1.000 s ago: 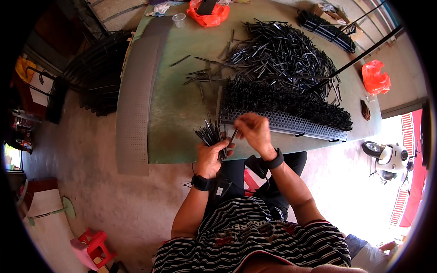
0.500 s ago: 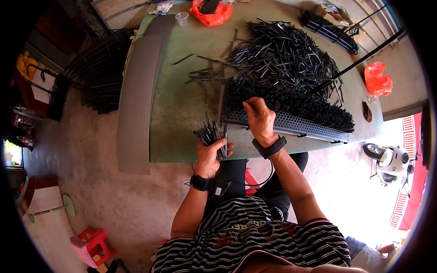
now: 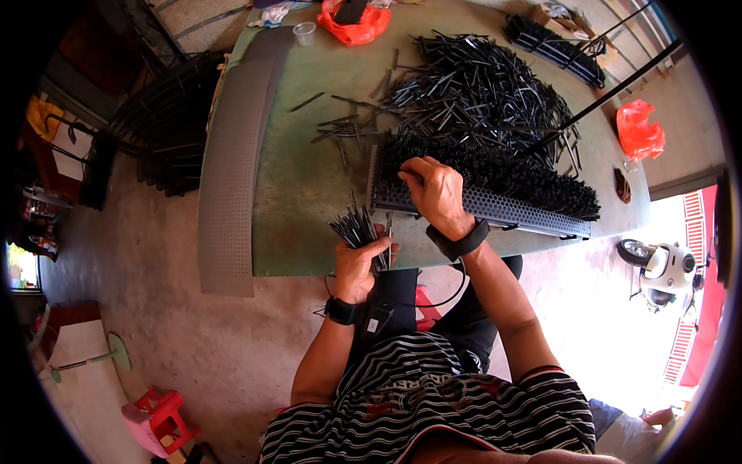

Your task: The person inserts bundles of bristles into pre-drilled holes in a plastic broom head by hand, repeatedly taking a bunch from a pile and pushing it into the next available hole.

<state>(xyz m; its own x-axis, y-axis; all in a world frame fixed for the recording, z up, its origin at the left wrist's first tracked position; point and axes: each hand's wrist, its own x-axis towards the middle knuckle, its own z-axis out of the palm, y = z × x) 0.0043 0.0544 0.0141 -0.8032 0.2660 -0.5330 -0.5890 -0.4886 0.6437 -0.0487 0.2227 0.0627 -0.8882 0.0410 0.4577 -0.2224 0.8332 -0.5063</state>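
My left hand (image 3: 357, 269) is wrapped round a bundle of thin black strips (image 3: 352, 226), which fan out above the fingers at the table's near edge. One strip stands apart near the fingertips. My right hand (image 3: 437, 195) is closed in a pinch over the left part of a long perforated grey panel (image 3: 525, 215). Anything between those fingers is too small to make out. Dense black bristle-like strips (image 3: 495, 166) stand up all along the panel. Behind it, a large heap of loose black strips (image 3: 483, 89) covers the tabletop.
A flat perforated grey sheet (image 3: 232, 178) lies along the left side of the green table (image 3: 301, 185). At the back are a clear plastic cup (image 3: 304, 32) and a red plastic bag (image 3: 355, 29). A black rod (image 3: 618, 97) slants over the right side. Several loose strips lie left of the heap.
My right hand has shifted a little to the left along the panel, its fingers still pinched. The left hand with its bundle has hardly moved.
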